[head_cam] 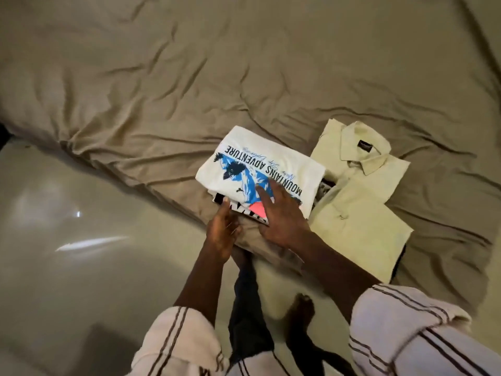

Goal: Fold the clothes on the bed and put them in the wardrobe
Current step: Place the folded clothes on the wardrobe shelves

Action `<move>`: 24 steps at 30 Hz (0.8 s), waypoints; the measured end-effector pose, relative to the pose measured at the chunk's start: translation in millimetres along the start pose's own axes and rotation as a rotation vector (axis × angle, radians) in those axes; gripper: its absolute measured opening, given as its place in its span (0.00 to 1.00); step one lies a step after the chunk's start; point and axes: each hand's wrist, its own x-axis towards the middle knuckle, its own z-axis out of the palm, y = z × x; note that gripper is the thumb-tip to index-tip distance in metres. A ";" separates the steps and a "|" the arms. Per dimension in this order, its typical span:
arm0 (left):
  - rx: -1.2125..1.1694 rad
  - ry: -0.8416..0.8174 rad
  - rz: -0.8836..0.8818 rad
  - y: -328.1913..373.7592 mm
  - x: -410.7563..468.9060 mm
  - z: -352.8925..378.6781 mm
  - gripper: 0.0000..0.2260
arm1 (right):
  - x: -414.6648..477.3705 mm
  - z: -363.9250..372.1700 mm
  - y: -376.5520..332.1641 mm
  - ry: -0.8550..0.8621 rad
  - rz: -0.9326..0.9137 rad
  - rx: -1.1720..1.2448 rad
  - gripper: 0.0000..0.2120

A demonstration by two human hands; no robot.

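The bed (244, 77) takes up most of what I can see, covered in a wrinkled tan sheet, with its near edge running down towards the person. Glossy pale floor (67, 267) lies beyond its left edge.

A pale yellow shirt (360, 202) with a collar lies folded flat near the bed's near edge. Its lower end reaches right to that edge.

Just beside it on the left, touching it, is a folded white T-shirt (244, 164) printed with blue mountains and the words MOUNTAINS ADVENTURE. It sits on top of a black-and-white printed garment (217, 198), also close to the near edge.

The right hand (282, 215) lies flat on the T-shirt's print, fingers straight and spread, holding nothing. The left hand (222, 234) grips the pile's near edge, thumb up against the printed garment and fingers curled below, mostly hidden.

Both arms wear rolled, striped sleeves (406, 335).
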 end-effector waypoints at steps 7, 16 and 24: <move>-0.066 0.001 -0.038 14.6 39.8 18.4 0.14 | 21.8 40.5 -3.7 0.120 0.112 -0.118 0.64; -0.189 -0.301 0.024 54.9 49.7 38.1 0.20 | 63.7 -8.6 21.5 0.237 0.219 -0.041 0.60; -0.046 -0.305 -0.054 43.8 70.7 24.3 0.31 | 90.7 -72.0 41.5 0.039 0.324 0.114 0.41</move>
